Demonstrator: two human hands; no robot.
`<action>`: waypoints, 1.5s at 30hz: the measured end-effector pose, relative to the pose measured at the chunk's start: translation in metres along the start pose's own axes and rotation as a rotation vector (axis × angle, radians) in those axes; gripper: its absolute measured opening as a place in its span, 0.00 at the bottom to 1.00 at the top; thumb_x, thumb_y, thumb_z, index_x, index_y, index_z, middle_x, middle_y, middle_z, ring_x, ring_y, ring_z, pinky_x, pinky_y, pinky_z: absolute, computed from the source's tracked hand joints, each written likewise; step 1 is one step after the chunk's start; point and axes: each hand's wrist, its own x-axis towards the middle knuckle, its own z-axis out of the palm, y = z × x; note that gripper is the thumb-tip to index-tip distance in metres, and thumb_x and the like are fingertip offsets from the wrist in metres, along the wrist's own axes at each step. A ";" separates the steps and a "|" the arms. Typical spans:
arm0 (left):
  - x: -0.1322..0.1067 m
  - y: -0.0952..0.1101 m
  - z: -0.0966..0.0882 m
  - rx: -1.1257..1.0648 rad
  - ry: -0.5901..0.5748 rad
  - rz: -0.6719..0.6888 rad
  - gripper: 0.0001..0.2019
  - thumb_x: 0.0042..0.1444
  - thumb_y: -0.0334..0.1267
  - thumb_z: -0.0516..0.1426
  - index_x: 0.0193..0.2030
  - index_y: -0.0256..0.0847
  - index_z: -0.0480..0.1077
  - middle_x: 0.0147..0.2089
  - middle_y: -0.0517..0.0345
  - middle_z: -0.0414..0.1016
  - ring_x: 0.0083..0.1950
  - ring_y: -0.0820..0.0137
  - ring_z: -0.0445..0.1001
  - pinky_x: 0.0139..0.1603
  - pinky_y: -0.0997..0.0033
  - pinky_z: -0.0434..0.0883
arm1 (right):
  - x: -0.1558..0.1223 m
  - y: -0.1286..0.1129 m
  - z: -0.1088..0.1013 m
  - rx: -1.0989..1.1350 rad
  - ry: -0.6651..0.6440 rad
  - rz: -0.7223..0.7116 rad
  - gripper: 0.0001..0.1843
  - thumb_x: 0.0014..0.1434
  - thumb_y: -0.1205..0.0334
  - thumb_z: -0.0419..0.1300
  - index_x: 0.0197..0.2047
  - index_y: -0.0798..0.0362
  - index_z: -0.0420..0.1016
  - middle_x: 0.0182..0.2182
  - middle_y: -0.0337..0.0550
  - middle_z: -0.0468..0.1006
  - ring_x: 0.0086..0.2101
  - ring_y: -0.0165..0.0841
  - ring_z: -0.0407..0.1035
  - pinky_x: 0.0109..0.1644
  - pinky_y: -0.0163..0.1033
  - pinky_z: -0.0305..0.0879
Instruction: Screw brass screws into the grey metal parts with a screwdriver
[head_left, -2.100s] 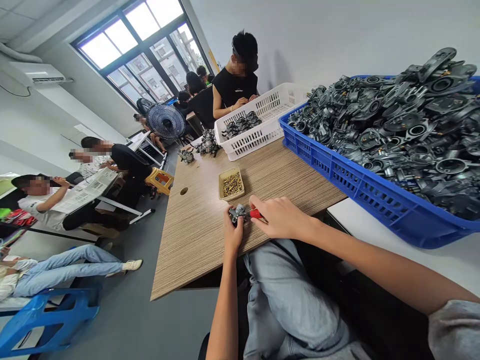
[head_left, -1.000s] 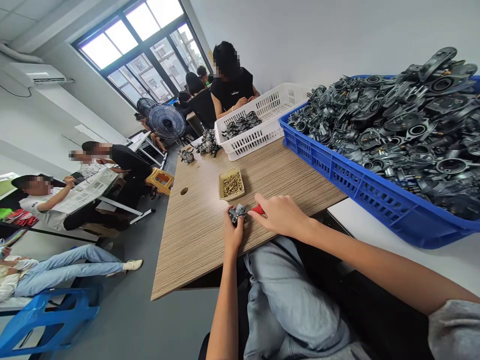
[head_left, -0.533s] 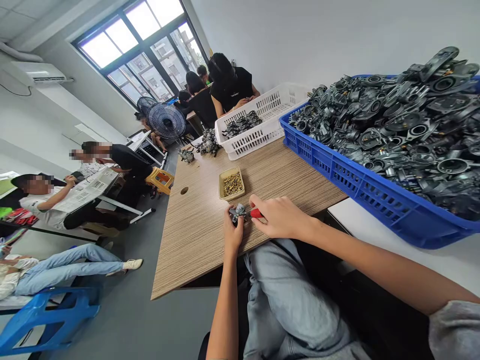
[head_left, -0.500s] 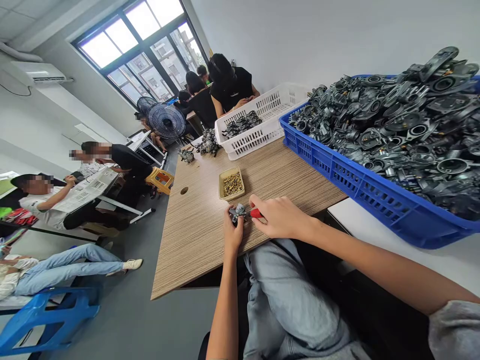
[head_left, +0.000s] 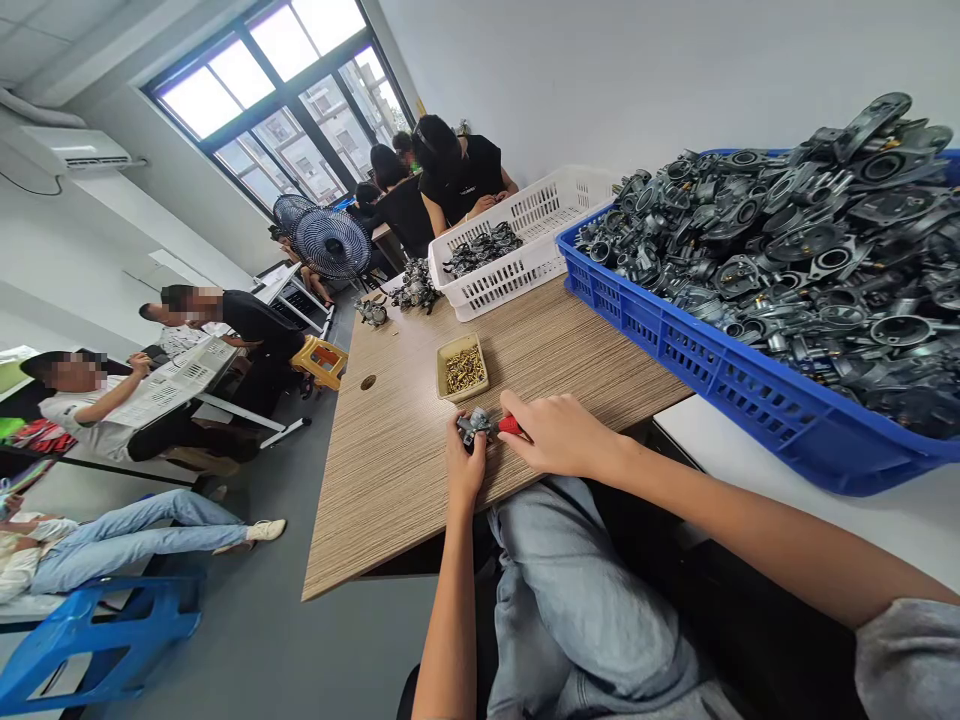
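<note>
Near the front edge of the wood-grain table [head_left: 390, 440], my left hand [head_left: 465, 465] is closed around a small grey metal carburetor [head_left: 478, 422]. My right hand [head_left: 559, 432] grips a screwdriver by its red handle [head_left: 510, 426], which points left at the carburetor. Whether the screwdriver's tip touches the part is too small to tell. Just beyond both hands stands a cream tray [head_left: 442, 388] holding many small brass pieces [head_left: 465, 370].
A blue basket [head_left: 675, 345] heaped with metal carburetor parts [head_left: 795, 250] stands at the right. Behind is a white basket [head_left: 517, 270] partly filled with parts, beside loose carburetors [head_left: 415, 285]. A person [head_left: 465, 175] works at the far side. A fan [head_left: 332, 242] stands further back.
The view has shifted very slightly. Both hands keep their hold on the carburetor and the screwdriver, with the screwdriver's red handle turned a little.
</note>
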 end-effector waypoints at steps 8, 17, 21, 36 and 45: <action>0.001 0.001 0.000 -0.009 -0.002 0.006 0.22 0.71 0.46 0.62 0.67 0.44 0.68 0.61 0.43 0.81 0.61 0.56 0.80 0.68 0.52 0.74 | 0.001 -0.001 0.000 0.001 0.020 0.046 0.17 0.81 0.47 0.55 0.60 0.52 0.71 0.42 0.54 0.89 0.45 0.50 0.86 0.44 0.41 0.67; 0.001 0.000 0.000 -0.017 0.001 0.026 0.22 0.71 0.46 0.62 0.67 0.44 0.68 0.61 0.42 0.82 0.60 0.55 0.81 0.68 0.50 0.74 | 0.001 -0.001 0.000 0.015 0.011 0.053 0.18 0.81 0.48 0.55 0.60 0.52 0.70 0.44 0.55 0.89 0.46 0.51 0.86 0.45 0.42 0.68; 0.001 0.000 0.000 -0.019 0.007 0.022 0.22 0.71 0.48 0.63 0.67 0.44 0.68 0.61 0.43 0.81 0.60 0.55 0.81 0.68 0.50 0.74 | 0.002 -0.001 -0.001 0.013 -0.001 0.049 0.18 0.81 0.47 0.55 0.61 0.52 0.70 0.44 0.55 0.89 0.46 0.50 0.86 0.46 0.41 0.68; 0.000 0.002 0.000 -0.034 -0.001 0.006 0.22 0.71 0.47 0.62 0.67 0.44 0.68 0.61 0.43 0.80 0.61 0.56 0.80 0.69 0.51 0.73 | 0.002 0.004 0.000 -0.001 0.028 0.008 0.17 0.81 0.47 0.56 0.58 0.52 0.71 0.43 0.53 0.90 0.43 0.49 0.86 0.39 0.39 0.62; -0.001 0.004 0.000 -0.043 -0.005 0.001 0.23 0.70 0.46 0.64 0.67 0.44 0.69 0.62 0.44 0.81 0.61 0.55 0.81 0.69 0.51 0.74 | 0.004 0.009 -0.007 0.008 0.023 0.029 0.14 0.81 0.49 0.56 0.58 0.51 0.70 0.43 0.51 0.90 0.45 0.48 0.86 0.41 0.39 0.60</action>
